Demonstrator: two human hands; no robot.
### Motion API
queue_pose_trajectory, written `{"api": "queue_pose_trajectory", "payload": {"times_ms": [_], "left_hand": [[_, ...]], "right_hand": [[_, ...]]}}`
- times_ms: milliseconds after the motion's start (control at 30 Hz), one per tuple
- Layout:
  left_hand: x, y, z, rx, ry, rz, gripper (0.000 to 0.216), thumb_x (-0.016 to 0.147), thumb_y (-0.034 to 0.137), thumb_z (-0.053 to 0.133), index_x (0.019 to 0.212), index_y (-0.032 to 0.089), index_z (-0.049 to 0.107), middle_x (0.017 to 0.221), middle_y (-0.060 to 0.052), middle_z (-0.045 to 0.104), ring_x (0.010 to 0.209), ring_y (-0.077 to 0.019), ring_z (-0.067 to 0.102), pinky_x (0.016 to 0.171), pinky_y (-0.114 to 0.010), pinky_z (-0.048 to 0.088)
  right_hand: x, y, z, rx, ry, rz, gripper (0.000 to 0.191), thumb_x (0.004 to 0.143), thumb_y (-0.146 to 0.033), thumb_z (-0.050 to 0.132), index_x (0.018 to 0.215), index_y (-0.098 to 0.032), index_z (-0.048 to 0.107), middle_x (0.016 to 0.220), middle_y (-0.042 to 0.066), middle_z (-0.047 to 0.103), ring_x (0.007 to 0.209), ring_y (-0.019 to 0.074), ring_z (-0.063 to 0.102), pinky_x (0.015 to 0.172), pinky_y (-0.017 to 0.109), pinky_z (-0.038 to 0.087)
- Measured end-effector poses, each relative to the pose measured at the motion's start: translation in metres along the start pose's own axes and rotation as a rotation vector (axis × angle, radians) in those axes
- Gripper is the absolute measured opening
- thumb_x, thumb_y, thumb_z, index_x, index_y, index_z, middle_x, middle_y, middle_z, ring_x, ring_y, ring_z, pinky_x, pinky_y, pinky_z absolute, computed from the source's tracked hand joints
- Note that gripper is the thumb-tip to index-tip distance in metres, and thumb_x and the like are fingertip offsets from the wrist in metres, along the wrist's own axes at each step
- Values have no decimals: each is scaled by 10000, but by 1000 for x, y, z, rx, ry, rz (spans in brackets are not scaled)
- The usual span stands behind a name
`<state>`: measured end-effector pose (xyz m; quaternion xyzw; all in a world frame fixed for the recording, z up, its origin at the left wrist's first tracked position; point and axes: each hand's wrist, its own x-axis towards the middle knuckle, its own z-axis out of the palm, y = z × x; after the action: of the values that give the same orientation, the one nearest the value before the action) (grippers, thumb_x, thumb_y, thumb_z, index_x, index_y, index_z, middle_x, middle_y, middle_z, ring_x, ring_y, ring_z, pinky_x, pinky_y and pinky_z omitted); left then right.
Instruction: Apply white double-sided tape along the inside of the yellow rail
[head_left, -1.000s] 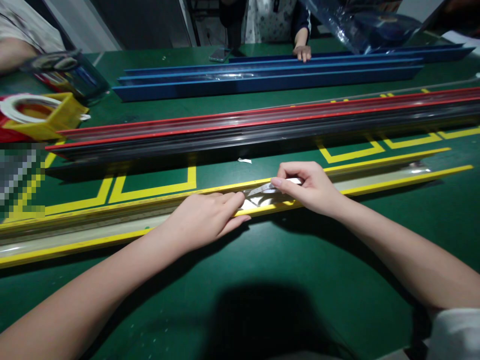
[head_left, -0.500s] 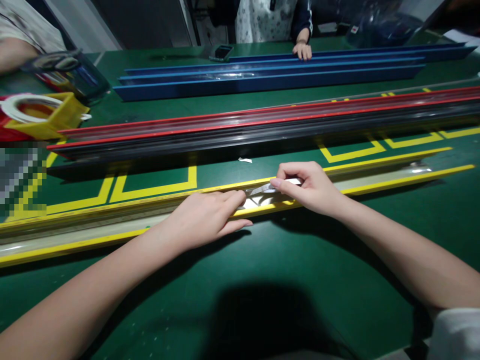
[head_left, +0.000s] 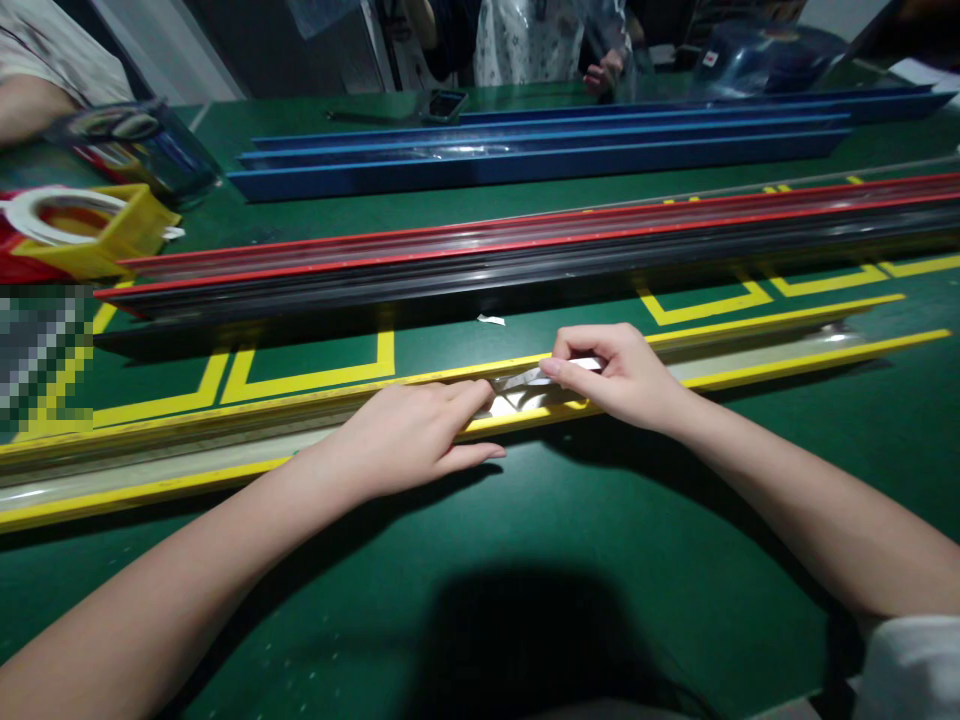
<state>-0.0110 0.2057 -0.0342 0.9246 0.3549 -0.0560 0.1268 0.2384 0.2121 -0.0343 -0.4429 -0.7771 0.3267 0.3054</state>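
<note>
My left hand (head_left: 420, 425) lies over a long yellow-edged channel (head_left: 757, 360). Its fingers reach inside, and its thumb is outside along the front edge. Just to the right, my right hand (head_left: 619, 375) pinches a slim white and silver strip (head_left: 532, 376) between thumb and curled forefinger. The strip's narrow end points at my left fingertips, above the shiny floor of the channel. Whether it is a tool or a strip of tape I cannot tell. My left fingertips are partly hidden inside the channel.
Behind lie red and black channels (head_left: 480, 240) and, farther off, blue channels (head_left: 525, 165). At left are a yellow tape dispenser (head_left: 124, 235) and a clear container (head_left: 180, 165). A phone (head_left: 445, 105) rests near a co-worker's hand (head_left: 606, 72). A white scrap (head_left: 491, 320) lies on the green table.
My hands and the strip have barely moved. Across the table, the co-worker's hand has lifted off the blue channels, and clear plastic film now shows beside it.
</note>
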Motion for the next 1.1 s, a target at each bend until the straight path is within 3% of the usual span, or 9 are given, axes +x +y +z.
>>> {"api": "queue_pose_trajectory", "payload": {"times_ms": [267,567,1100], "left_hand": [[1,0,-2,1,4,0,495,920,638,356,1176,239,500,1056,-49,687,913,-225,671,666,-279,447],[12,19,-8,235,34,51,407,954,554,360,1017,192,535,951,-67,700,789,-238,685,534,-269,390],[18,17,1,251,149,62,394,984,490,287,989,191,543,875,-50,712,726,-216,681,508,-285,378]], "right_hand": [[1,0,0,78,-22,14,277,853,-384,623,723,-141,646,654,0,597,607,108,499,572,220,334],[1,0,-2,144,-30,-12,322,902,-411,557,906,-126,708,796,39,676,719,136,574,640,227,380],[1,2,-1,125,95,24,328,880,-420,585,724,-140,654,685,20,638,645,130,550,597,236,375]]}}
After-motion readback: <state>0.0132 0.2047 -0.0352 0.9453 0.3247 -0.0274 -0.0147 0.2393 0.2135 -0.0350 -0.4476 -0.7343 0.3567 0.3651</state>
